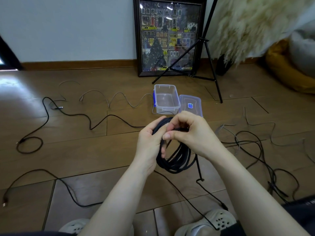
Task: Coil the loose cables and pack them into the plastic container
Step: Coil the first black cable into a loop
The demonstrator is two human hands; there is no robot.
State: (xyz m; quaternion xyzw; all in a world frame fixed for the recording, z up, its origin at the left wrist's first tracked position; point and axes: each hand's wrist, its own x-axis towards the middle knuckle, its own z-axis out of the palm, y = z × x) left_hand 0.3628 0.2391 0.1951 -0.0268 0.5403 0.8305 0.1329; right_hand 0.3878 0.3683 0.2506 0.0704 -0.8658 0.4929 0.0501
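My left hand (150, 145) grips a coil of black cable (177, 160) by its left side, the loops hanging below. My right hand (189, 132) pinches the cable at the top of the coil, thumb and fingers curled round it. A loose tail of this cable drops from the coil to the floor on the right. The clear plastic container (167, 106) stands open on the floor just beyond my hands, with its lid (190, 99) lying beside it on the right. Loose black cables (68, 114) and a grey cable (119, 94) lie spread over the wooden floor.
A framed picture (168, 36) leans on the wall behind the container. A black tripod (211, 65) stands to its right, next to a fluffy plume and a yellow cushion (281, 68). More tangled cables (255, 150) lie at the right. My shoes (219, 220) show at the bottom.
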